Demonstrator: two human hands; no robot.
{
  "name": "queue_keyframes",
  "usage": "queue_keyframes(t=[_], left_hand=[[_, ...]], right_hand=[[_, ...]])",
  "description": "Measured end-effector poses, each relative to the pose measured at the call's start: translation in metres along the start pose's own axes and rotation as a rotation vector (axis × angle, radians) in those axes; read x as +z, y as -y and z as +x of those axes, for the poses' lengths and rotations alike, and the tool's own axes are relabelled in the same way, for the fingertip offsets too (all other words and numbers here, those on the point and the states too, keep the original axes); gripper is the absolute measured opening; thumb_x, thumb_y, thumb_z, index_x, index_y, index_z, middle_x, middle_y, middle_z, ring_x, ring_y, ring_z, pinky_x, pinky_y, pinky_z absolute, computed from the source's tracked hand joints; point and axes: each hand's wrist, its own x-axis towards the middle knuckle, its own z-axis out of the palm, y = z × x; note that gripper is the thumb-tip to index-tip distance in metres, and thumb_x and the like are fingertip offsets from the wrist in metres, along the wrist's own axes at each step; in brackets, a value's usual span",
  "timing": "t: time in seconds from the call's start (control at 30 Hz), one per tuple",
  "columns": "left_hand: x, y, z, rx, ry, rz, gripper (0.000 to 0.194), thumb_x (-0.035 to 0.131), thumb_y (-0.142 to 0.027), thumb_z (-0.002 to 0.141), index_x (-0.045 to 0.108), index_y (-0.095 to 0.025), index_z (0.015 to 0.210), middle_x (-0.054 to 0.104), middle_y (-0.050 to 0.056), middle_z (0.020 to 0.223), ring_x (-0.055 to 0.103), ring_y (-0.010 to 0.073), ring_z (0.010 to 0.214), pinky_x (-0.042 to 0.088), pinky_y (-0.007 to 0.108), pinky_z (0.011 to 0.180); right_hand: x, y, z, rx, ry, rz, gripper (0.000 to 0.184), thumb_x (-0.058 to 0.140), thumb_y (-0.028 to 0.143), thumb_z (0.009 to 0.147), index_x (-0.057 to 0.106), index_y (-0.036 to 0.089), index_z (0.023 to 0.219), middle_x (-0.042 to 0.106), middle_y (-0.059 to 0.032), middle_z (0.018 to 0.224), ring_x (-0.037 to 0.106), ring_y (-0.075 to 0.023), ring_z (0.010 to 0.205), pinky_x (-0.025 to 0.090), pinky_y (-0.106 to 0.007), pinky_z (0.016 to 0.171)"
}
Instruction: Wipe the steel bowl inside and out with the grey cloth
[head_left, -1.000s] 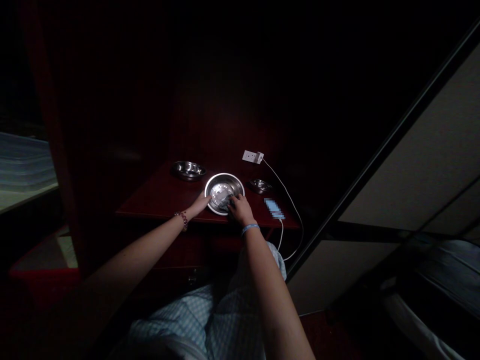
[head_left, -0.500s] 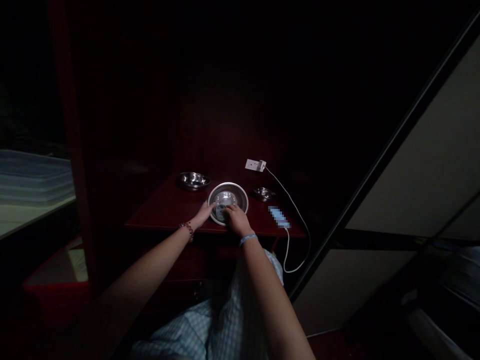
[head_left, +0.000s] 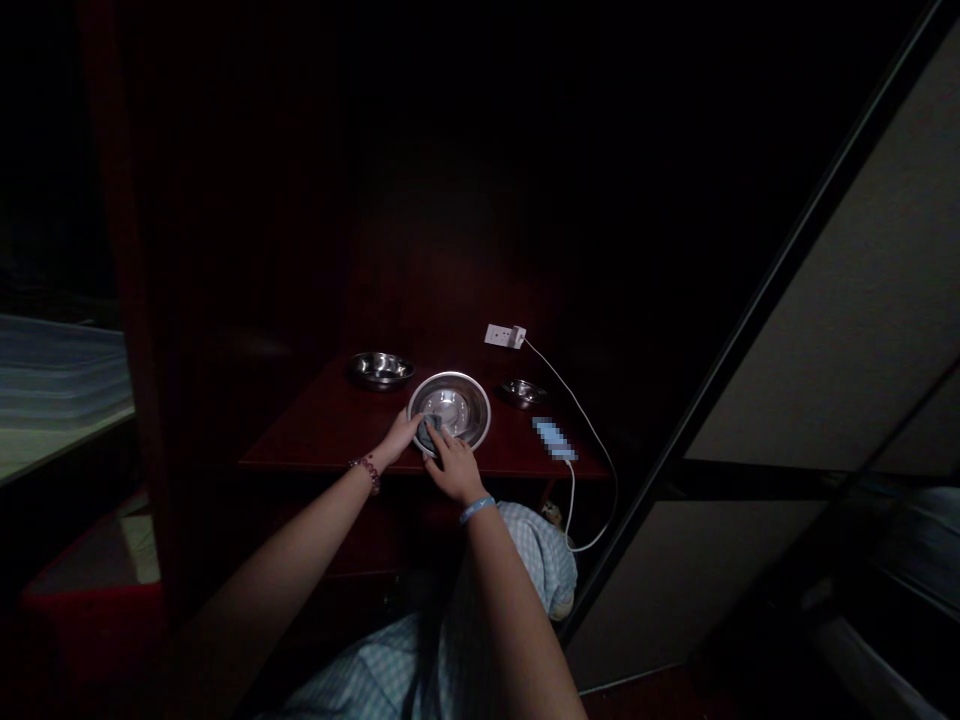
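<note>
Dim light falls on a dark red table (head_left: 300,440), and at its front edge is a steel bowl (head_left: 475,408), its mouth tipped toward the person; whether its base touches the wood cannot be told. Inside, against the near left wall, lies a crumpled grey cloth (head_left: 428,432). Left hand (head_left: 402,436) grips the bowl's left side, thumb at the rim and the other fingers mostly hidden. Right hand (head_left: 456,472) reaches over the near rim, fingers spread and forward fingertips on the cloth; whether the thumb closes against them is unclear.

Judging by this contact, the cloth's work on this bowl is under way and not finished. How much of the inner wall it has covered does not show, so the share left is uncertain.

Farther out, a shallow bowl (head_left: 381,372) stands back on the left and a small bowl (head_left: 523,393) on the right, both apart from the hands; whether either has had the cloth cannot be told. Near the small bowl lies a blurred phone (head_left: 554,439), joined by a white cable (head_left: 573,505) to a charger (head_left: 518,337) at the wall socket (head_left: 496,335).
</note>
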Motion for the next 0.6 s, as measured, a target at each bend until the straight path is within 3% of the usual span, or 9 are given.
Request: queue_keyframes(t=[0.4,0.6], left_hand=[[0.002,-0.006,-0.006,-0.033,-0.005,0.044,0.030,0.060,-0.018,0.071,0.067,-0.013,0.099,0.073,0.013,0.108,0.062,0.0301,0.114,0.043,0.045,0.107],[0.004,-0.010,-0.010,-0.024,-0.021,0.057,0.036,0.059,-0.015,0.071,0.064,-0.013,0.107,0.071,0.013,0.116,0.060,0.0293,0.119,0.039,0.046,0.110]], right_hand=[[-0.011,-0.008,-0.005,-0.020,-0.114,-0.081,0.037,0.047,0.045,0.098,0.060,0.022,0.123,0.064,-0.0094,0.127,0.054,-0.0232,0.121,0.021,-0.045,0.116],[-0.015,-0.010,-0.005,0.059,-0.181,-0.145,0.035,0.047,0.046,0.097,0.065,0.020,0.111,0.066,-0.0118,0.120,0.054,-0.0271,0.116,0.023,-0.048,0.114]])
